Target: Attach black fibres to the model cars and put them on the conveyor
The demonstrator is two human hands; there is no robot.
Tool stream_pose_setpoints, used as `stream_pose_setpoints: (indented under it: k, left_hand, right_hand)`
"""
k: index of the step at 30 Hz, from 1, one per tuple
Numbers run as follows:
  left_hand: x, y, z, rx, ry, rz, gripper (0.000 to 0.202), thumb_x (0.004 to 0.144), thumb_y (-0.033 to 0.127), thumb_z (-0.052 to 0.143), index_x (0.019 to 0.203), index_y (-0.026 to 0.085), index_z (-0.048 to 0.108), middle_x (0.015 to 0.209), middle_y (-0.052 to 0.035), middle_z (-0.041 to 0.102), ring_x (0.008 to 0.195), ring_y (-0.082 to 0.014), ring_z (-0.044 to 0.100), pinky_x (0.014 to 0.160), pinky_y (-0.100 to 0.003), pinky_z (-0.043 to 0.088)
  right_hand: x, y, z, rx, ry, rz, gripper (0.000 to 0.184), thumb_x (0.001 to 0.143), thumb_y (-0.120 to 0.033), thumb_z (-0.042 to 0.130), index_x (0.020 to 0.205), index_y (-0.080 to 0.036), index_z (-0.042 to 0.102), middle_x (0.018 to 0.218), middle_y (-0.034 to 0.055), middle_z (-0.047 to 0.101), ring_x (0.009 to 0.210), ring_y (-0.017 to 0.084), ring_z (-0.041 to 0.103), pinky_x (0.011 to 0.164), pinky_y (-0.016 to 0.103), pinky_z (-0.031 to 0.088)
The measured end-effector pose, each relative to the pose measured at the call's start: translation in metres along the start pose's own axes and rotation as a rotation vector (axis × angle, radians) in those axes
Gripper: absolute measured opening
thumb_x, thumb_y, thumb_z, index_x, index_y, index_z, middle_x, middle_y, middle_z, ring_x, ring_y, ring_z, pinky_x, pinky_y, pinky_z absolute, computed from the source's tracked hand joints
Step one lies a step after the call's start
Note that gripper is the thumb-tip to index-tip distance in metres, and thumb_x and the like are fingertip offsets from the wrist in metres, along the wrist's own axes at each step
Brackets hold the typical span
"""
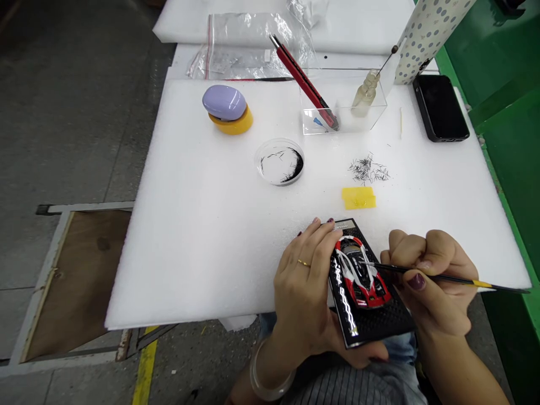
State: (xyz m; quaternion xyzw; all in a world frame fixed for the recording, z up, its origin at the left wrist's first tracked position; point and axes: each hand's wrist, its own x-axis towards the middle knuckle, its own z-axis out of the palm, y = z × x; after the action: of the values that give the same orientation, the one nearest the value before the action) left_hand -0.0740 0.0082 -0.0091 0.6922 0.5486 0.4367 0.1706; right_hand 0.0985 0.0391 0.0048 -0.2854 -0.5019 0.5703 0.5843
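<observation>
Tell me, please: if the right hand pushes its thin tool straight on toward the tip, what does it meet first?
The right hand aims the thin tool leftward; its tip already seems to touch the model car, with the left hand just beyond. Depth is uncertain.

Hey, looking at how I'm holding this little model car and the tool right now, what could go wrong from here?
The thin tool in your right hand has its tip on the model car; a slip might scratch the paint. Your left hand holds the black base tilted off the foam sheet's edge, so it could drop. The loose black pins lie uncontained and might scatter.
</observation>
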Motion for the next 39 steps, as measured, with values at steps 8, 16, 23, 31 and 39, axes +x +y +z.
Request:
stream_pose_setpoints:
  k: [8,16,23,31,39]
  left_hand:
    - [-0.001,0.001,0.0,0.014,0.004,-0.004,0.075,0.099,0.072,0.029,0.133,0.012,0.057,0.135,-0.0166,0.068,0.139,-0.0301,0.056,0.115,-0.047,0.046]
    - [-0.001,0.0,0.001,0.005,0.011,-0.015,0.076,0.098,0.073,0.029,0.133,0.013,0.057,0.136,-0.0161,0.068,0.139,-0.0302,0.056,0.115,-0.048,0.046]
    - [-0.002,-0.001,0.003,-0.011,0.022,-0.005,0.071,0.099,0.07,0.031,0.134,0.014,0.057,0.137,-0.0148,0.067,0.14,-0.0293,0.055,0.117,-0.047,0.045]
    - [-0.001,0.0,-0.004,-0.001,-0.051,0.0,0.091,0.089,0.087,0.033,0.137,0.013,0.055,0.139,-0.0174,0.065,0.139,-0.0344,0.055,0.116,-0.05,0.044]
    - [0.002,0.029,0.028,0.141,0.1,0.016,0.105,0.068,0.098,0.052,0.13,0.013,0.054,0.132,-0.0205,0.065,0.136,-0.041,0.051,0.116,-0.056,0.035]
  right_hand:
    - [0.0,0.0,0.001,0.002,-0.005,-0.001,0.014,0.092,-0.01,0.066,0.091,-0.022,0.06,0.07,0.0009,0.059,0.065,0.015,0.046,0.054,0.032,0.034]
    - [0.0,0.0,0.001,-0.01,0.002,-0.001,0.014,0.092,-0.009,0.066,0.091,-0.022,0.06,0.071,0.0009,0.059,0.064,0.015,0.045,0.054,0.032,0.033]
    - [-0.001,-0.001,0.001,0.001,-0.006,0.003,0.014,0.091,-0.01,0.066,0.091,-0.022,0.059,0.07,0.0009,0.057,0.065,0.015,0.046,0.054,0.031,0.036]
    - [0.01,-0.014,-0.004,-0.045,0.215,-0.031,0.01,0.085,-0.027,0.076,0.086,-0.024,0.066,0.058,-0.002,0.049,0.055,0.014,0.043,0.045,0.027,0.034]
    - [-0.029,-0.047,-0.02,-0.715,0.203,0.074,0.026,0.102,-0.039,0.055,0.11,-0.026,0.076,0.099,0.0064,0.077,0.093,0.024,0.071,0.082,0.038,0.054]
